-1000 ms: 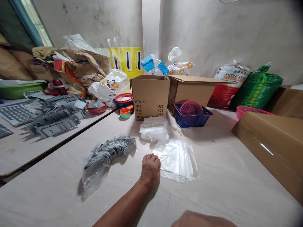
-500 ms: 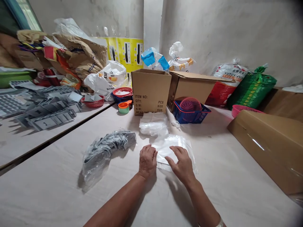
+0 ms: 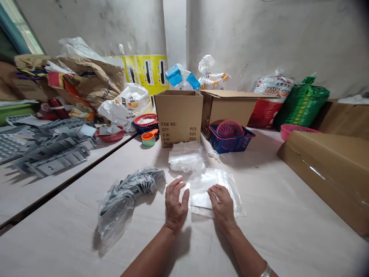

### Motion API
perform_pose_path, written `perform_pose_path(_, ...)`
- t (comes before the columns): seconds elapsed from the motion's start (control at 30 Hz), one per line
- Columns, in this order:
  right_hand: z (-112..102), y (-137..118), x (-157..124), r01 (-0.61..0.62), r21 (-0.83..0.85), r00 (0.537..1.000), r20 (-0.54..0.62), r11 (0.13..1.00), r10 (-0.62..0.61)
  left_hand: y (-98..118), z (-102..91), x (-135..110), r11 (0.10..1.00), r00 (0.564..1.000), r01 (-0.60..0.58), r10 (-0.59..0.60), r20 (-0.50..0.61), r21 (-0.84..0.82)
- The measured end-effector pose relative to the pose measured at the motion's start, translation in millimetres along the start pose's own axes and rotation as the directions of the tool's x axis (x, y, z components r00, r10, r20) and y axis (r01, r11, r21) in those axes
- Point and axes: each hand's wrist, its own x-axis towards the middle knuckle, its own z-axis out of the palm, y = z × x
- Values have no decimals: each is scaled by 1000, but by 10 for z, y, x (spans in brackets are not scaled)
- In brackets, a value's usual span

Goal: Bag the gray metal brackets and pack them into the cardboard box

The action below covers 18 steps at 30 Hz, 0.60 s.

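A flat stack of clear plastic bags (image 3: 215,184) lies on the table in front of me. My right hand (image 3: 222,204) rests on its near edge, fingers curled down and pressing the plastic. Just left of the stack, my left hand (image 3: 175,204) hovers with fingers spread and holds nothing. A clear bag full of grey plastic parts (image 3: 127,192) lies to the left of my left hand. A smaller bundle of clear bags (image 3: 186,158) sits beyond the stack.
Two open cardboard boxes (image 3: 178,115) (image 3: 227,107) stand at the back, with a blue basket (image 3: 232,139) holding a red lid. A long closed carton (image 3: 331,169) lies at right. Grey plastic trays (image 3: 54,154) cover the left table. Sacks and bags line the wall.
My right hand came into view and settled on the bag stack's near edge. My left hand opened from a fist and lifted slightly off the stack's left edge.
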Motion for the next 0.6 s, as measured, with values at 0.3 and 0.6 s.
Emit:
perform_pose_path(0.3,-20,66,13,-46,75,999,-23,996,48,372,-34,45,184,358,927,-699,619,-328)
perform_pose_path(0.6,-103,8,12,264,-64,942,230,962,-243,187,59,12,151,365,917,-692,623,-369)
